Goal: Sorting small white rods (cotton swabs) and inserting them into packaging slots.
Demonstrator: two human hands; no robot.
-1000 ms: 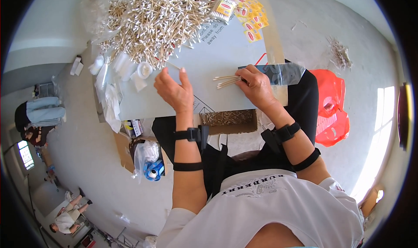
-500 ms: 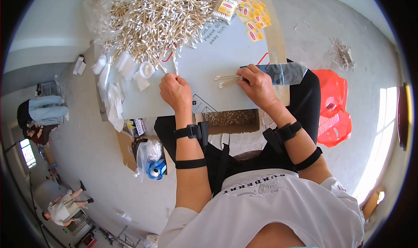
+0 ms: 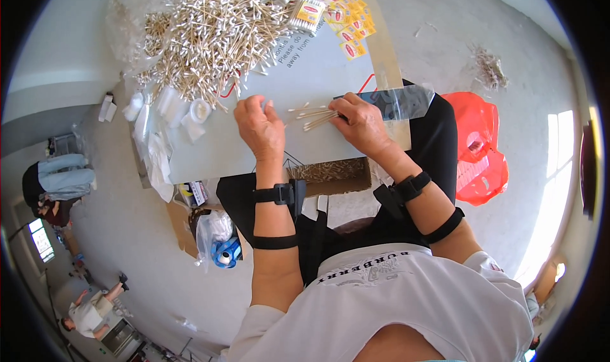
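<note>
My right hand (image 3: 361,122) is closed around several wooden-stick cotton swabs (image 3: 310,115), whose white tips point left over the grey-blue tabletop. Beneath this hand lies a dark strip with clear film (image 3: 406,102) near the table's right edge. My left hand (image 3: 260,130) is raised in front of the large heap of loose cotton swabs (image 3: 210,34), its fingers curled. A small white tip shows at its fingers, apparently a cotton swab; most of it is hidden.
Yellow printed cards (image 3: 352,28) and a filled swab pack (image 3: 307,12) lie at the back right. White rolls and a round tub (image 3: 199,111) stand at the left. Below the table's near edge is a cardboard box of swabs (image 3: 337,174). A red bag (image 3: 473,146) lies on the floor.
My left hand has drawn away from the swab heap and turned, its fingers now raised. My right hand keeps its swabs. The whole view has shifted slightly.
</note>
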